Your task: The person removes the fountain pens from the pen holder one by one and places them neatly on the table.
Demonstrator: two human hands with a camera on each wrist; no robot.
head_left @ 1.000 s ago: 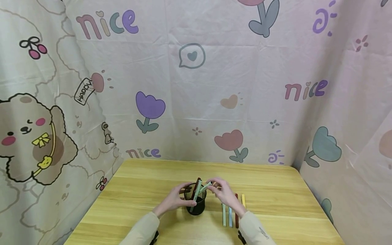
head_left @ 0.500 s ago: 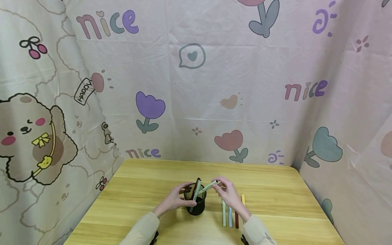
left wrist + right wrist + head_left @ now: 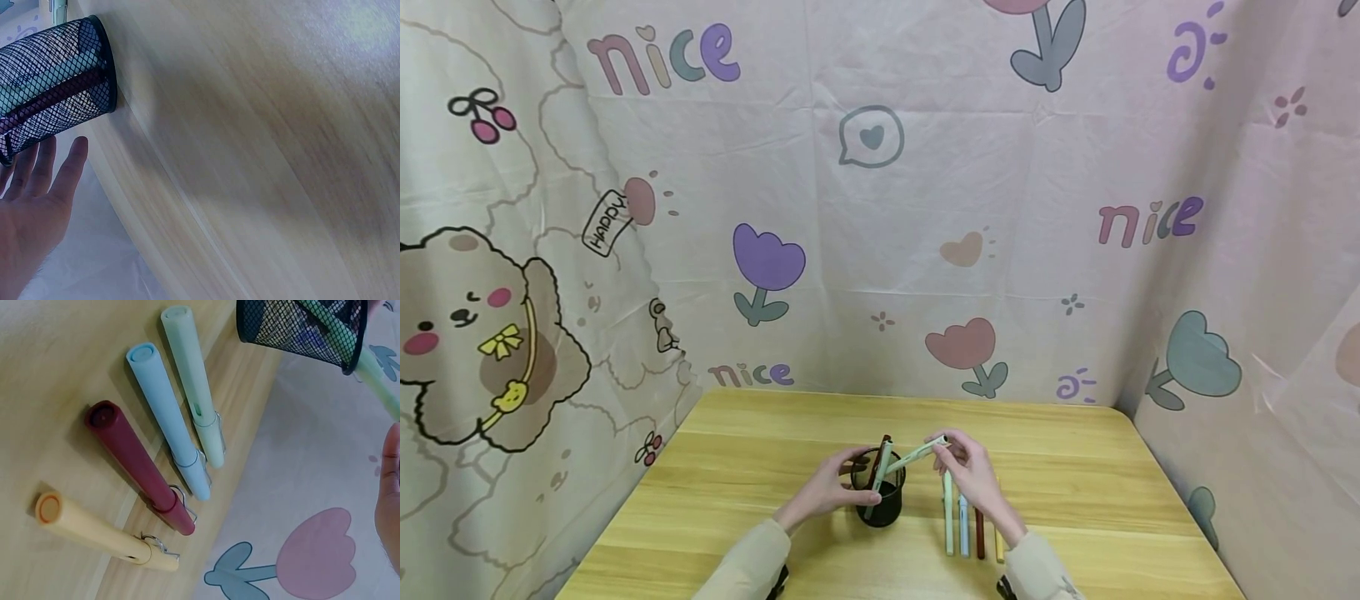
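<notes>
A black mesh pen holder point(image 3: 883, 510) stands on the table, and my left hand point(image 3: 831, 486) holds it, thumb on the near side and fingers round the far side. Inside it lean a dark red pen point(image 3: 876, 468) and a light green pen point(image 3: 883, 467). My right hand point(image 3: 967, 468) pinches the upper end of another light green pen point(image 3: 917, 453), which slants out to the right with its lower end still within the holder's rim. In the right wrist view this pen point(image 3: 373, 376) passes the rim, and only the edge of the right hand point(image 3: 389, 494) shows.
Right of the holder lie pens side by side on the wooden table point(image 3: 760, 433): light green point(image 3: 190, 369), light blue point(image 3: 165, 415), dark red point(image 3: 137, 462) and yellow point(image 3: 94, 531). A printed cloth point(image 3: 865, 217) hangs behind the table and along its sides.
My right hand has moved right, drawing the light green pen's upper end along and tilting it flatter. The left hand and the pen holder have stayed put.
</notes>
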